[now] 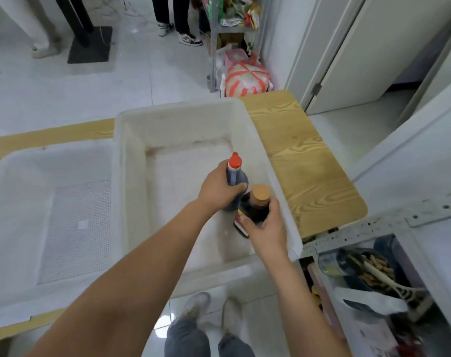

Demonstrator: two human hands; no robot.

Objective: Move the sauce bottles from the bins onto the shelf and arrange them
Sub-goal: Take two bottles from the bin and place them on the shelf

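- Both hands are busy: my left hand (220,186) is wrapped around the shoulder of a dark sauce bottle with a red-orange cap (234,179), and my right hand (264,222) is clamped around a squatter dark bottle with a tan cap and a red and yellow label (254,208).
- Both bottles sit upright in the right-hand white plastic bin (178,119), near its right wall, pretty much touching each other.
- They look full of dark liquid, so I'd guess fairly heavy, rigid, smooth-sided and a bit slippery. Can't tell glass from plastic, so I'm treating them as breakable.
- Best hold imo is just under the neck, where the body widens, so the shoulder stops any slipping. Not the caps.
- The bin walls are tall, so the lift has to go straight up before swinging right.
- The left white bin with a perforated floor (72,228) looks empty from here.
- Both bins rest on a light wood-grain table (304,161).
- The white metal shelf unit (373,228) at lower right already holds a dark bowl of food with a spoon (371,269), and a perforated rail runs across the front, so that's the tight bit.
- Other people's legs are well away across the room.
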